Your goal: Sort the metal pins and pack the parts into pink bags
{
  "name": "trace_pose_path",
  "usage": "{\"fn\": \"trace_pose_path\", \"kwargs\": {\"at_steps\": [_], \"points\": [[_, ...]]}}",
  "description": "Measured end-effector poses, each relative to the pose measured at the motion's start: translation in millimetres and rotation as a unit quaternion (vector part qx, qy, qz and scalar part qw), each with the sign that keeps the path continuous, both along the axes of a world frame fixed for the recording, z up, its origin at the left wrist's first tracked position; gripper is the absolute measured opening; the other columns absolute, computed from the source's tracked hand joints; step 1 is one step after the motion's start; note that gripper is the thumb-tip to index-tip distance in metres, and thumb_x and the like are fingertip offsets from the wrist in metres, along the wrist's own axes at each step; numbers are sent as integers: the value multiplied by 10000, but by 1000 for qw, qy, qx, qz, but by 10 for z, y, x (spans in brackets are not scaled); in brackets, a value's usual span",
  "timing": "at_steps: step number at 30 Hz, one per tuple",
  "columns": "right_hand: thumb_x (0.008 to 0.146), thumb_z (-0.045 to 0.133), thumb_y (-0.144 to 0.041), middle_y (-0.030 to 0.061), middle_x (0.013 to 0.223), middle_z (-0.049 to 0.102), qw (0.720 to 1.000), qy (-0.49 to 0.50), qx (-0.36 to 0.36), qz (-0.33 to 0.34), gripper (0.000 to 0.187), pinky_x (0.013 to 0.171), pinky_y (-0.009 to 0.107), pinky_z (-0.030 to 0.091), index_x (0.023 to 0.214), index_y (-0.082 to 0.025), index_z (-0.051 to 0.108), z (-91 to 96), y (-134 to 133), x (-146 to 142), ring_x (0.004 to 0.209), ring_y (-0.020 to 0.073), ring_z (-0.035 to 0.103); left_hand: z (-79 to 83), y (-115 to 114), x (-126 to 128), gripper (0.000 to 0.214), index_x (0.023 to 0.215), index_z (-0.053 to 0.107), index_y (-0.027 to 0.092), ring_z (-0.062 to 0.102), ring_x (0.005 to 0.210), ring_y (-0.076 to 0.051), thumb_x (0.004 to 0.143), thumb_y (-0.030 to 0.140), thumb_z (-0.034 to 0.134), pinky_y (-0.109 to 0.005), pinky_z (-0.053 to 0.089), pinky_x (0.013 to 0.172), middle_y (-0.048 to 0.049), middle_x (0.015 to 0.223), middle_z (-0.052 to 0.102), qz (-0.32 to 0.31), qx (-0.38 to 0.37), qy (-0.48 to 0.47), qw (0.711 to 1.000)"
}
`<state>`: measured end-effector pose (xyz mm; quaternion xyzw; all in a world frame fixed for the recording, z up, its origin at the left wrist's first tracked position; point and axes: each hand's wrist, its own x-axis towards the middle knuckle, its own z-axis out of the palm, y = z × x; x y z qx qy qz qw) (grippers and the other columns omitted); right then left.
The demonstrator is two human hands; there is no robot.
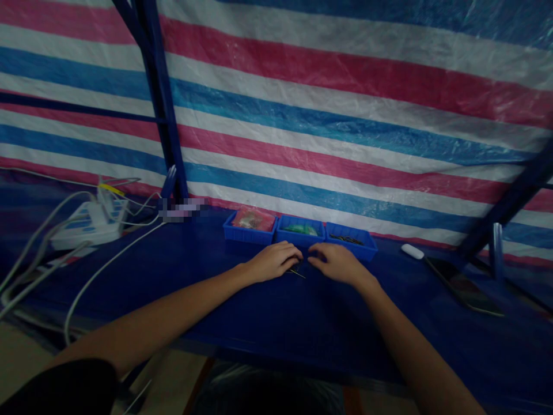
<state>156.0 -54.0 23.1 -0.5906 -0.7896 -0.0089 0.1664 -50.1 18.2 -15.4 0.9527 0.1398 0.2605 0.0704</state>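
Note:
My left hand [276,261] rests low over the blue tabletop, its fingers curled and closed toward the thumb. Under its fingertips lie a few thin, yellowish stick-like pieces [297,273], too small and dark to name; what the fingers grip is hidden. Just to the right is my right hand [336,262], thumb and curved fingers apart with nothing visible between them. Behind the hands stand three small blue bins in a row: one with a reddish plastic bag [254,219], one with green-tinted bagged items [301,229], one with dark thin pieces [345,238].
A white power strip [90,223] with several plugs and loose cables sits at the left of the blue table [276,328]. A small white oval object [412,251] and a dark phone-like slab [462,285] lie right. Blue frame posts [166,109] and striped sheeting [345,104] stand behind.

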Motion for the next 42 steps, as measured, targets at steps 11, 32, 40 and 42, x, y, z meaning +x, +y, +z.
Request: {"fn": "trace_pose_path", "kwargs": {"at_steps": [11,32,40,42], "points": [[760,490,-453,347,1275,422,697,141,208,-672,589,758,612,328,1219,-86,504,-476,-270,1853,1107,463,447,38,-23,-14,196,992,625,179,566,870,-155,930,227,446,-285,437,811,-46,922,644,-22,9,-1,1000],[899,468,-305,77,901,644,994,-39,100,18,185,744,310,391,942,-173,590,-300,-31,-474,865,208,578,92,-53,12,132,804,586,159,584,717,-126,883,247,529,-253,468,689,-8,756,625,61,-57,-187,979],[910,443,-256,57,869,624,990,26,136,-5,157,727,280,410,877,-200,585,-241,-24,-324,798,177,574,37,-26,29,98,872,584,170,591,789,-136,886,237,514,-283,479,758,-12,823,630,69,-49,-169,982],[915,430,-258,57,865,618,991,13,134,-2,174,730,274,411,870,-199,587,-259,-21,-343,809,176,573,30,-16,22,98,902,582,172,590,823,-143,887,225,501,-293,479,778,-19,850,629,67,-36,-163,984]]}}
